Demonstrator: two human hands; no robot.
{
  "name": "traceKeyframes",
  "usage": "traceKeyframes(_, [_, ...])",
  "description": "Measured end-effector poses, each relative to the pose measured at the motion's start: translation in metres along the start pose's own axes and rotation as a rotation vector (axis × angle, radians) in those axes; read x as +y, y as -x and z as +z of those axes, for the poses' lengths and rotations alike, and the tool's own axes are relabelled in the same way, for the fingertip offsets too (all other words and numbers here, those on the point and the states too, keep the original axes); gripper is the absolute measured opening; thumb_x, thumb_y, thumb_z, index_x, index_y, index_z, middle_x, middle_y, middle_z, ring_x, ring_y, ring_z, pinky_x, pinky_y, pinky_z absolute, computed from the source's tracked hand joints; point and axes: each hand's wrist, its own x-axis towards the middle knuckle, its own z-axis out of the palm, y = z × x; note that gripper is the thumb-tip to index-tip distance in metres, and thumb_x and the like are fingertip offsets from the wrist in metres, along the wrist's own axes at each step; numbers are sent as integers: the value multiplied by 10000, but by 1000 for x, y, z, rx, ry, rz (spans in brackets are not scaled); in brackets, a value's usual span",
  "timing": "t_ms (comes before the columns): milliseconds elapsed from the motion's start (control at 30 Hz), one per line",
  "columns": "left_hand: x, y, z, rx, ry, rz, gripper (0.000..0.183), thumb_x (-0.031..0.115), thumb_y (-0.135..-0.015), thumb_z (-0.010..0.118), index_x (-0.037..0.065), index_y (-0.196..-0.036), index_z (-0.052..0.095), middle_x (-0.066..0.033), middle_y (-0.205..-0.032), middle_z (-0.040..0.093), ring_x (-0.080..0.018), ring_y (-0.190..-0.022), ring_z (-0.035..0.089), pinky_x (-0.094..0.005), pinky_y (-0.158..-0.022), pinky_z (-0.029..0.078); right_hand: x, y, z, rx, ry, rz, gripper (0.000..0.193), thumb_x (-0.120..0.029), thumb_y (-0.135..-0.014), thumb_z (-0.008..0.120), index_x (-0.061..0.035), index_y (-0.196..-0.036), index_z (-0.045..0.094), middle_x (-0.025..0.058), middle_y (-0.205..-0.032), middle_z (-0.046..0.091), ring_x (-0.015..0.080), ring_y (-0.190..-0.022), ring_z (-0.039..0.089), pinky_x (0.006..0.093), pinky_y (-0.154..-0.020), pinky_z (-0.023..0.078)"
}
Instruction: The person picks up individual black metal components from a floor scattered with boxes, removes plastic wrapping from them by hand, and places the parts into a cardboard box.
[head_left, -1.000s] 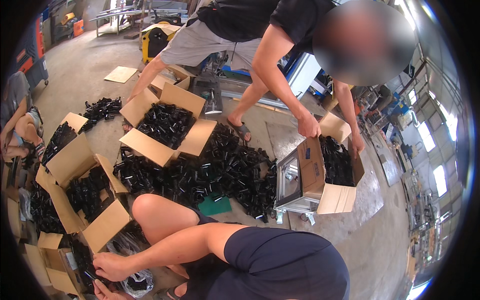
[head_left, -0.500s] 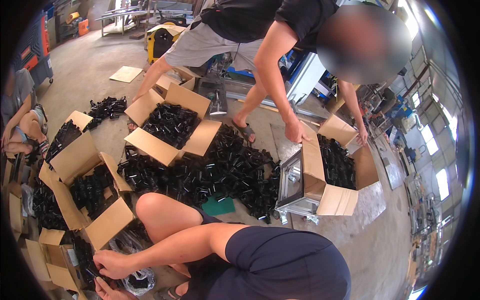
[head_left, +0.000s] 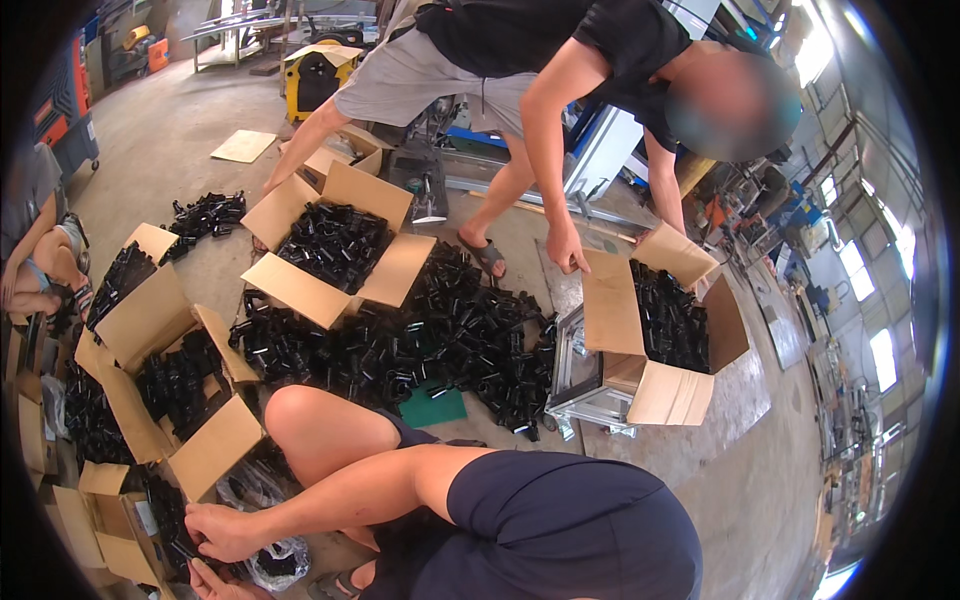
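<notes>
At the lower left, my right hand (head_left: pixel 222 531) has its fingers closed on a small black part (head_left: pixel 182 547), apparently a short tubular piece. Just below, my left hand (head_left: pixel 215 582) pinches at the same part; its lower side is cut off by the picture's edge. Both hands are beside a small open carton (head_left: pixel 118 535) with black parts in it. A clear plastic bag (head_left: pixel 290 565) with dark contents lies right of my hands. Above them stands a larger open carton (head_left: pixel 215 447), partly filled with black parts.
A heap of black parts (head_left: pixel 400 340) covers the floor ahead, beside another full carton (head_left: pixel 385 278). A co-worker's hand (head_left: pixel 567 245) touches a filled carton (head_left: pixel 665 395) on a wheeled metal frame (head_left: pixel 590 412). Another person (head_left: pixel 45 240) sits at far left. A green sheet (head_left: pixel 435 405) lies by my knee.
The co-worker has leaned farther right; the near hand has shifted left along the carton on the frame, and its flap stands differently. My hands stay almost in place.
</notes>
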Motion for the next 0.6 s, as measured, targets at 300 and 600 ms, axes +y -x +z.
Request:
traceKeyframes(300, [3,3,0,9,-92,9,333,167,-896,764,-95,-1071,657,-198,-1009,681,-258,-854,642,-363,-748,561,2,1,-2,14,-10,45,121,-72,-789,685,13,-788,599,193,-947,546,375,-928,558,450,-812,472])
traceKeyframes(600, [-25,-11,-11,-46,195,-76,244,164,-967,680,-24,-1112,622,-130,-1044,667,-182,-920,635,-305,-759,531,12,1,1,-23,58,0,120,-67,-822,661,23,-836,584,196,-959,556,378,-924,574,435,-785,480])
